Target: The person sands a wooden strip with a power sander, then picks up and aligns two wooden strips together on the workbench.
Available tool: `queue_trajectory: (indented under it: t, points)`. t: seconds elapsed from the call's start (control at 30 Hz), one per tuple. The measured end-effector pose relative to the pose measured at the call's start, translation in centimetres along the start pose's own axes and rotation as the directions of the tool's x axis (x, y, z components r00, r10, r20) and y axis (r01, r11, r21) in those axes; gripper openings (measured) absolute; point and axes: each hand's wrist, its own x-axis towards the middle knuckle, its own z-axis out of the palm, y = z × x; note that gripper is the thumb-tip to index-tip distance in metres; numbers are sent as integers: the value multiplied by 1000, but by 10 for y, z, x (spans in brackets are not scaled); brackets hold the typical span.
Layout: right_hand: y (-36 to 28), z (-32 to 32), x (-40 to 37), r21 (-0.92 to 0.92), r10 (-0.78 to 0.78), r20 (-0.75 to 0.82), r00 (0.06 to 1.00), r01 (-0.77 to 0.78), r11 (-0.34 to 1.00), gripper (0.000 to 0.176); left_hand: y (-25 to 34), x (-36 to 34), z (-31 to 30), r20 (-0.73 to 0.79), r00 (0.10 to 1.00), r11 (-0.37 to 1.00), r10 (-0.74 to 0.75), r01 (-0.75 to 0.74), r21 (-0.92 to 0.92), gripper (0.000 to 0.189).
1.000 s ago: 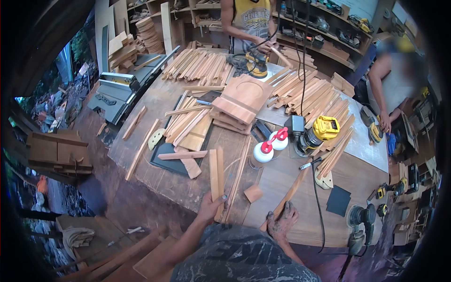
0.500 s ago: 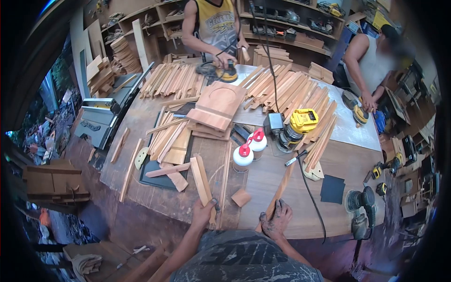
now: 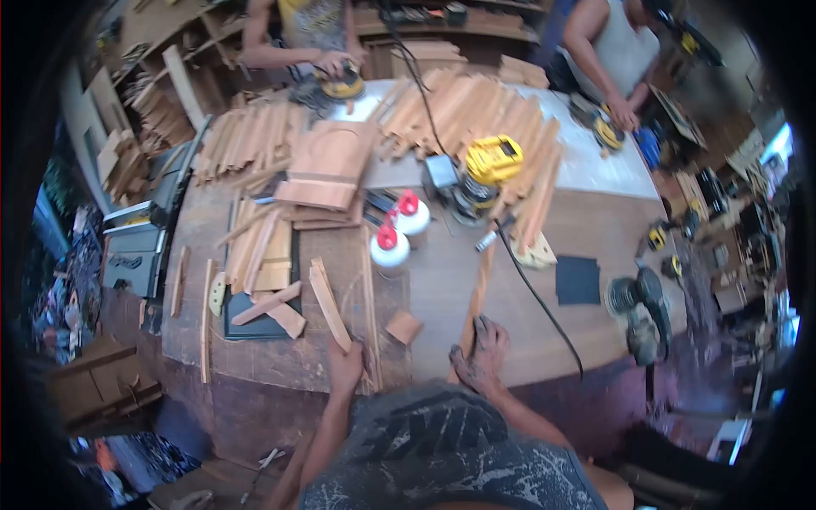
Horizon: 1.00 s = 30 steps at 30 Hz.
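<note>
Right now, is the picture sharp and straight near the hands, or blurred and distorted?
Head view: strong fisheye, the table looks curved and the corners go black; slight overall blur, yet the left hand on its wooden strip and the right hand are readable; light is even.

Two glue bottles [image 3: 390, 246] (red caps), one yellow router [image 3: 484, 166], one sandpaper sheet [image 3: 578, 279], three sanders [image 3: 637, 310], two co-workers [image 3: 608, 42].

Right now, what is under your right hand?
The right hand rests on the near end of a long wooden strip lying on the workbench. The strip's end is covered by the palm, so anything else beneath cannot be seen.
</note>
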Motion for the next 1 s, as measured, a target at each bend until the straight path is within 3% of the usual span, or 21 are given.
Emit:
queue_trajectory:
  t: [0.07,0.2,0.27,0.37,0.47,0.5,0.57,0.6,0.63,0.7,0.73,0.83,1.0]
  points:
    - [0,0,10,-8,-12,-17,1000,12,1000,79,-17,9,6,-45,988,977,147,-138,161,33]
    - [5,5,7,11,-30,-85,996,31,999,81,-27,1,6,-40,985,952,168,-152,264,40]
    - [7,1,16,40,4,-73,997,-1,999,81,-36,9,10,-71,970,943,232,-207,262,38]
    - [17,1,31,16,143,-61,988,-143,990,79,-46,23,8,-39,980,976,196,-191,102,35]
    - [34,-14,35,132,306,-38,951,-299,945,77,-50,33,1,34,980,981,194,-195,15,24]
    - [34,-27,35,371,441,149,885,-463,805,74,-51,34,-2,53,988,987,147,-142,-80,21]
    - [32,-61,36,631,480,555,680,-719,290,69,-48,36,-3,102,993,963,56,-27,-269,15]
    - [38,-66,30,720,400,604,690,-687,99,61,-45,36,-2,112,992,940,53,-11,-342,12]
    - [41,-74,20,739,309,662,683,-663,-118,58,-42,35,-3,109,992,955,64,-29,-294,12]
    - [41,-99,-2,640,112,703,702,-556,-530,55,-35,31,-5,115,990,979,85,-61,-196,13]
    - [42,-98,-11,629,152,715,682,-533,-567,61,-33,30,-4,102,988,976,114,-92,-196,13]
    - [34,-102,-25,527,-21,631,775,-448,-722,62,-34,33,-2,92,987,971,135,-113,-209,13]
    - [26,-94,-39,565,45,662,748,-459,-686,58,-36,33,-4,114,985,973,131,-106,-206,11]
